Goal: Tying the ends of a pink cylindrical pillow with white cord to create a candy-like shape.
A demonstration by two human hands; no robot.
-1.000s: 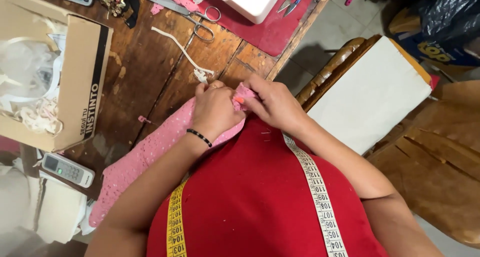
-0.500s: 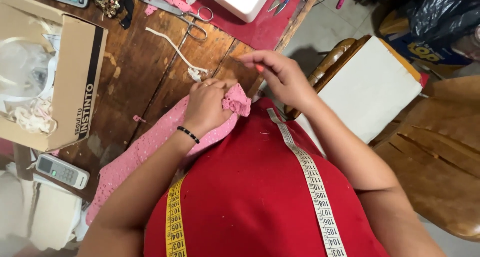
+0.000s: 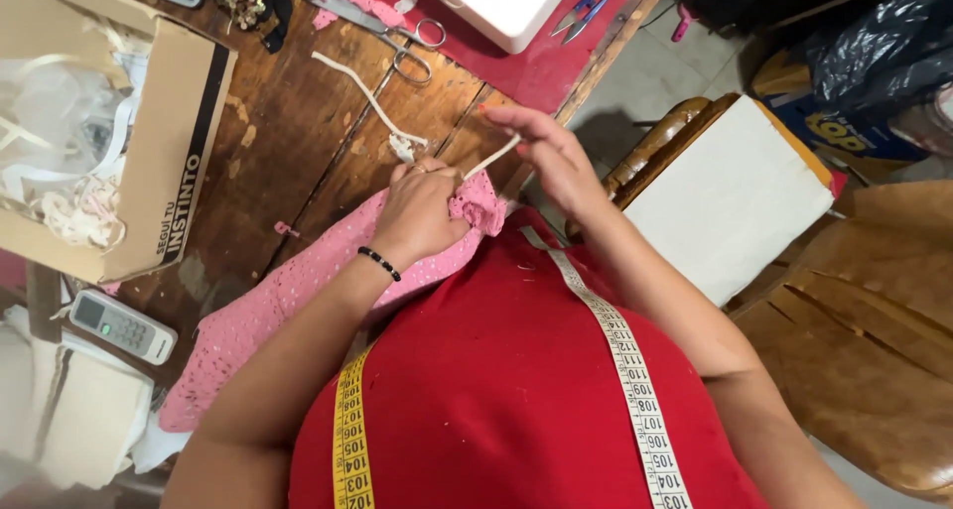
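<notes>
A strip of pink eyelet fabric [image 3: 288, 291] lies across the dark wooden table [image 3: 288, 132] toward my body. My left hand [image 3: 422, 211] is closed on its near end, bunching the cloth. My right hand [image 3: 546, 152] is raised just to the right of it, pinching a thin white cord [image 3: 491, 157] that comes out of the fabric's end. More of the white cord [image 3: 362, 92] trails away across the table. A yellow and white measuring tape [image 3: 635, 390] hangs around my neck over a red shirt.
Scissors [image 3: 397, 43] lie on the table's far side beside a red cloth with a white box [image 3: 496, 3]. A cardboard box [image 3: 149, 152] with white trim sits left, a remote control [image 3: 124, 325] below it. A wooden chair with a white cushion [image 3: 725, 201] stands right.
My right hand has lifted away from the pink fabric and drawn the white cord out to the right. My left hand keeps its hold on the fabric's end.
</notes>
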